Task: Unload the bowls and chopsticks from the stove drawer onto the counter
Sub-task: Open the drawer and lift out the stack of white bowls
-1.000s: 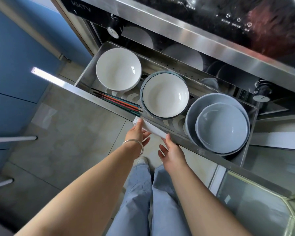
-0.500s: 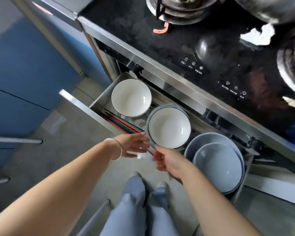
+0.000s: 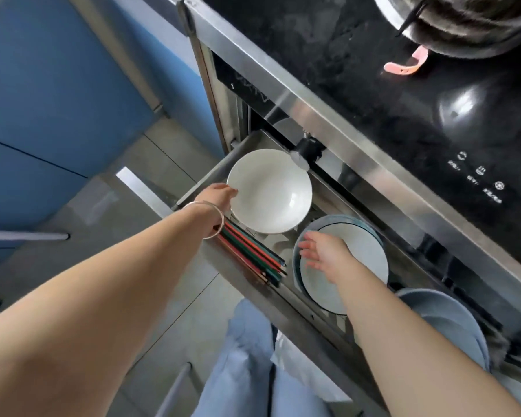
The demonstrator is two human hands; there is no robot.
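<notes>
The steel stove drawer (image 3: 206, 179) stands pulled out. A white bowl (image 3: 274, 191) sits at its left end. My left hand (image 3: 218, 195) holds that bowl's left rim, thumb over the edge, fingers hidden below. Red and green chopsticks (image 3: 253, 255) lie in a bundle along the drawer front, just under my left wrist. A blue-rimmed white bowl (image 3: 361, 260) sits in the middle. My right hand (image 3: 322, 251) is over its left side with fingers spread, holding nothing. Stacked grey-blue bowls (image 3: 439, 311) fill the right end, partly behind my right arm.
The black stove top (image 3: 373, 85) lies above the drawer, with a dark pot (image 3: 463, 22) and a pink clip (image 3: 403, 66) on it. A black knob (image 3: 304, 150) juts over the white bowl. Blue cabinets (image 3: 42, 100) stand at the left. My legs are below the drawer.
Both hands left the drawer's front edge and moved into the drawer. The left went to the white bowl's rim, the right over the blue-rimmed bowl. The view swung right and up.
</notes>
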